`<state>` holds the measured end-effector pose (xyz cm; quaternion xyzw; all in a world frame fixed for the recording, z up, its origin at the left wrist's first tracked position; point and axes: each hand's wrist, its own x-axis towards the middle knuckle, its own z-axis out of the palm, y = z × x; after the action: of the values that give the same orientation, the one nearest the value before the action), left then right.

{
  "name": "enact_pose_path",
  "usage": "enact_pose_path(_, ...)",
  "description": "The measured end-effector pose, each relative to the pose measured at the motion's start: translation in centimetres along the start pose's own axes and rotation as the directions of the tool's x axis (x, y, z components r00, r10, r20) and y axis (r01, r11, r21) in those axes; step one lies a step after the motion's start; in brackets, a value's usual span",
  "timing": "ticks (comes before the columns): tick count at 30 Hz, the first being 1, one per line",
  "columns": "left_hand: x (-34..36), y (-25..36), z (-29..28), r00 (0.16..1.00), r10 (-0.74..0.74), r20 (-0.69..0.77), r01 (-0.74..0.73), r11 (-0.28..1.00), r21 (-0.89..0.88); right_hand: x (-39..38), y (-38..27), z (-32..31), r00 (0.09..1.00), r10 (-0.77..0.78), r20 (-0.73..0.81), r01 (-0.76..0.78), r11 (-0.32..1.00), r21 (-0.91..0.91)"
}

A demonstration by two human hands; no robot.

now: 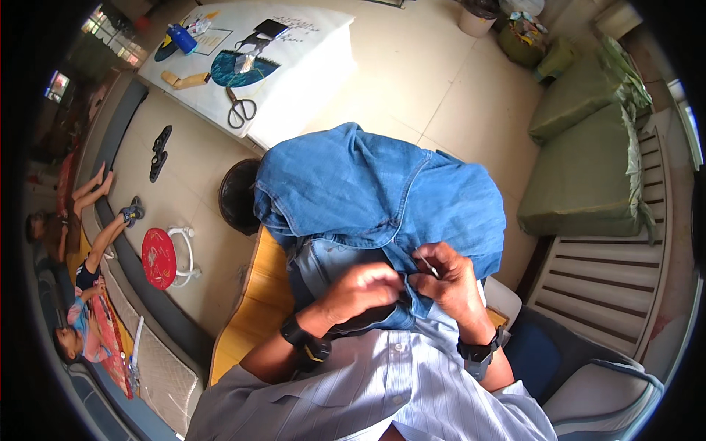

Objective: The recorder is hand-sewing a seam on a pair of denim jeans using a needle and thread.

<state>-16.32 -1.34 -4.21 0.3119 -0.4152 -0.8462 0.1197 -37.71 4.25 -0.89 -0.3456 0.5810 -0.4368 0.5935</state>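
A blue denim garment [346,184] lies bunched over my lap, its seams and a folded opening facing me. My right hand [448,279] is closed at the garment's near edge, pinching a thin, shiny needle-like piece [428,264] between thumb and fingers. Just left of it, my left hand [362,290] curls inward with its fingertips at the same fold. Motion blurs those fingers, and what they pinch is hidden. Lighter denim [331,261] shows beneath the left hand. Both wrists carry dark bands.
Scissors [240,110] and a blue bottle [182,38] lie on the white table [323,81] ahead. A dark bin [239,195] and a red-topped stool [159,257] stand left. Two children recline on a sofa [165,375] there. Green cushions [581,176] rest on a slatted bench [599,290] at right.
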Motion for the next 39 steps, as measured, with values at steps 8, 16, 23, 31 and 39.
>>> enact_pose_path(8, 1.4, 0.4, -1.5, 0.919, 0.127, -0.374, -0.377, 0.564, -0.734, -1.3, -0.6, 0.5, 0.997, -0.03, 0.077, 0.039, 0.993, -0.109)
enact_pose_path(16, -1.4, 2.6, -1.3, 0.656, 0.491, -0.573, -0.731, 0.602, -0.322, -1.5, -0.1, 0.1, 0.99, -0.113, 0.085, 0.12, 0.99, -0.077)
enact_pose_path(23, -5.7, 1.2, -2.9, 0.506, 0.727, -0.465, -0.722, 0.652, 0.234, -1.2, -0.8, 0.6, 0.974, -0.171, 0.149, 0.183, 0.981, -0.07)
enact_pose_path(31, -6.2, 2.0, -2.3, 0.552, 0.636, -0.539, -0.787, 0.612, -0.085, -1.2, -0.9, -0.5, 0.966, -0.218, 0.137, 0.204, 0.973, 0.108)
enact_pose_path(39, -6.6, 3.1, -1.6, 0.577, 0.623, -0.528, -0.747, 0.664, -0.033, -0.5, -0.7, -1.5, 0.991, -0.135, -0.007, 0.128, 0.922, 0.366)
